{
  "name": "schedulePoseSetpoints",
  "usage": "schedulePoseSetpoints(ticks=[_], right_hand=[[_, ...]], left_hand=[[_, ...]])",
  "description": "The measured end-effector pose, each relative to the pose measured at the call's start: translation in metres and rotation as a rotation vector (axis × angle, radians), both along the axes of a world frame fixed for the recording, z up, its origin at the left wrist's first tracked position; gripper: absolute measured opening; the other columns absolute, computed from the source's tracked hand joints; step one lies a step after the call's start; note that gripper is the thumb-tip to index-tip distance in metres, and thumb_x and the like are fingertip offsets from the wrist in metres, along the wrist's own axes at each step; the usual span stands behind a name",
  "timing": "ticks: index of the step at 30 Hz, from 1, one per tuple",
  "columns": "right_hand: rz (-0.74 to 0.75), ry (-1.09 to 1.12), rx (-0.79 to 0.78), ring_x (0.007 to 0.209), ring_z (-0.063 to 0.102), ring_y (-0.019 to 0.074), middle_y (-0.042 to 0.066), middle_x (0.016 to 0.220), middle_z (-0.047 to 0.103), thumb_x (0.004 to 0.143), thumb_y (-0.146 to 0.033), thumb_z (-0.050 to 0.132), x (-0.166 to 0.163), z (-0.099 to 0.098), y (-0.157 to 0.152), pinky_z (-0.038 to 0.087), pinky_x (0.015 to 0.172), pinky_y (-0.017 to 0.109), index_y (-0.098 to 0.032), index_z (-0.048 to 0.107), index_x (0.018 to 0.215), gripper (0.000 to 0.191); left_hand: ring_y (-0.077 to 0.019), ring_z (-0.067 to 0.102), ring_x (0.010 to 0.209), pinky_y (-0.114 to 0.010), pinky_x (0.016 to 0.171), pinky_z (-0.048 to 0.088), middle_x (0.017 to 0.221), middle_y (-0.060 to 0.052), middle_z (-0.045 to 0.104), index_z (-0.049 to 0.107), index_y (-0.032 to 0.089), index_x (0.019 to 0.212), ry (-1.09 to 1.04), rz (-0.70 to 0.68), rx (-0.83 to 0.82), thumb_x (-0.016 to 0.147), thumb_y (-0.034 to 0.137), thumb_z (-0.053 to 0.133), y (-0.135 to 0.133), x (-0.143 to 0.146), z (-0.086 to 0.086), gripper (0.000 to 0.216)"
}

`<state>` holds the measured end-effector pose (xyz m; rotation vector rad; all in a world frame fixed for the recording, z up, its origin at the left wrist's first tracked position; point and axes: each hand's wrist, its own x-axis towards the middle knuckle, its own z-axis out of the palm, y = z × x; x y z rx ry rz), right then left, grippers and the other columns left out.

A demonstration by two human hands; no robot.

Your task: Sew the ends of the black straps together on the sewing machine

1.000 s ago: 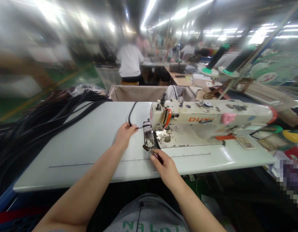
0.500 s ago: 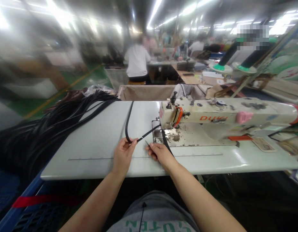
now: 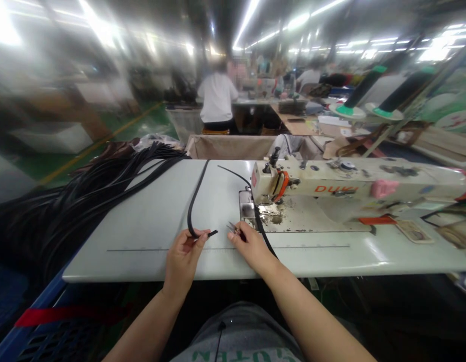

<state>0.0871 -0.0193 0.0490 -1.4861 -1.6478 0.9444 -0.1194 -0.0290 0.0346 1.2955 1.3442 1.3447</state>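
Observation:
My left hand (image 3: 183, 251) pinches a black strip (image 3: 192, 203) close to its free end, which sticks out past the fingertips. From there the strip curves back to the table's far edge. A small pair of snips (image 3: 232, 227) is in my right hand (image 3: 248, 245), its narrow blades apart and pointing left. Another black strip (image 3: 233, 171) runs beside the sewing machine head (image 3: 269, 183); its thin end lies loose behind and left of the needle area. In front of the machine, a black strip passes beneath my right wrist toward the table's front edge.
A thick bundle of black strips (image 3: 85, 201) hangs over the left side of the white table (image 3: 142, 226). Blue crates (image 3: 52, 322) stand at lower left. Behind the table is a fabric-lined bin (image 3: 233, 146). Two thread cones (image 3: 363, 90) rise at right; a person (image 3: 218, 98) sits ahead.
The strip that ran from my left hand to the machine is now parted. Its machine-side end has swung back, and my left hand has moved left and nearer with the other end.

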Motion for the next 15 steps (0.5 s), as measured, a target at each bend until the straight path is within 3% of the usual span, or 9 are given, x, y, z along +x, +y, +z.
schedulePoseSetpoints(ticks=[3, 5, 7, 9, 12, 15], right_hand=[[-0.149, -0.564, 0.2, 0.095, 0.06, 0.0254, 0.01, 0.101, 0.066, 0.091, -0.025, 0.066, 0.02, -0.002, -0.017, 0.047, 0.084, 0.035, -0.019, 0.068, 0.1, 0.011], [-0.22, -0.796, 0.207, 0.104, 0.061, 0.0295, 0.015, 0.114, 0.067, 0.092, -0.018, 0.063, 0.032, -0.007, -0.029, 0.049, 0.087, 0.037, -0.018, 0.069, 0.124, 0.033], [-0.231, -0.893, 0.141, 0.1, 0.065, 0.0285, 0.015, 0.113, 0.069, 0.095, -0.014, 0.058, 0.041, -0.013, -0.04, 0.05, 0.083, 0.035, -0.021, 0.059, 0.146, 0.051], [-0.189, -0.93, 0.068, 0.091, 0.068, 0.0262, 0.013, 0.107, 0.071, 0.095, -0.011, 0.055, 0.047, -0.018, -0.049, 0.051, 0.077, 0.033, -0.021, 0.053, 0.153, 0.059], [-0.147, -0.958, 0.025, 0.085, 0.071, 0.0247, 0.013, 0.103, 0.074, 0.095, -0.011, 0.056, 0.049, -0.021, -0.057, 0.052, 0.073, 0.03, -0.019, 0.051, 0.155, 0.061], [-0.151, -0.965, 0.025, 0.08, 0.073, 0.0237, 0.012, 0.099, 0.075, 0.098, -0.014, 0.054, 0.047, -0.02, -0.059, 0.053, 0.069, 0.029, -0.018, 0.054, 0.152, 0.054]], left_hand=[[-0.0257, 0.075, 0.101, -0.039, 0.097, 0.059, 0.102, -0.008, 0.079, 0.066, 0.021, 0.098, 0.06, -0.025, -0.057, 0.084, 0.057, 0.076, 0.002, -0.009, -0.007, 0.04], [-0.0264, 0.075, 0.101, -0.039, 0.096, 0.059, 0.101, -0.008, 0.079, 0.067, 0.021, 0.098, 0.054, -0.059, -0.088, 0.082, 0.059, 0.077, 0.005, -0.012, -0.011, 0.043], [-0.027, 0.075, 0.102, -0.04, 0.095, 0.06, 0.104, -0.009, 0.078, 0.066, 0.021, 0.1, 0.013, -0.104, -0.118, 0.081, 0.06, 0.077, 0.007, -0.013, -0.013, 0.045], [-0.0269, 0.076, 0.096, -0.04, 0.089, 0.062, 0.101, -0.009, 0.078, 0.066, 0.02, 0.099, -0.004, -0.148, -0.155, 0.079, 0.063, 0.076, 0.01, -0.012, -0.011, 0.048], [-0.0233, 0.072, 0.072, -0.037, 0.071, 0.062, 0.078, -0.005, 0.074, 0.066, 0.021, 0.095, 0.077, -0.189, -0.193, 0.074, 0.07, 0.074, 0.018, -0.013, -0.005, 0.055], [-0.0214, 0.064, 0.059, -0.033, 0.058, 0.055, 0.063, 0.001, 0.065, 0.071, 0.023, 0.104, 0.224, -0.15, -0.16, 0.07, 0.076, 0.069, 0.028, -0.029, -0.005, 0.063]])
